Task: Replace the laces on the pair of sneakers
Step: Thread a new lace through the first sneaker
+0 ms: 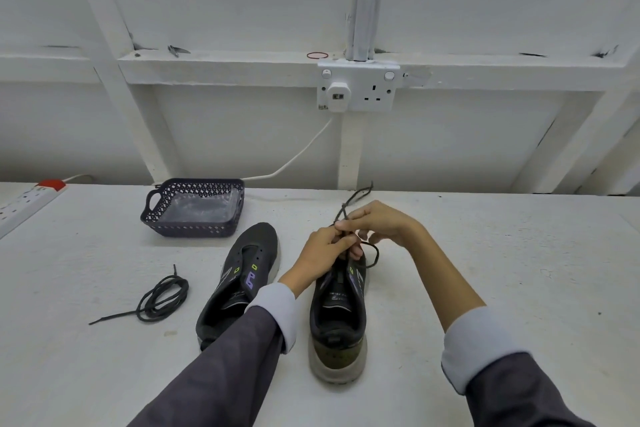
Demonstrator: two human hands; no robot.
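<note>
Two dark sneakers stand on the white table. The left sneaker has bare eyelets and no lace. The right sneaker points away from me, heel toward me. Over its toe, my left hand and my right hand both pinch a dark lace; its end sticks up past my fingers and a loop hangs to the right of the shoe. A second dark lace lies coiled on the table, left of the left sneaker.
A dark perforated basket with a clear liner sits behind the left sneaker. A white power strip lies at the far left edge. A wall socket with a plugged-in cable is on the white wall behind.
</note>
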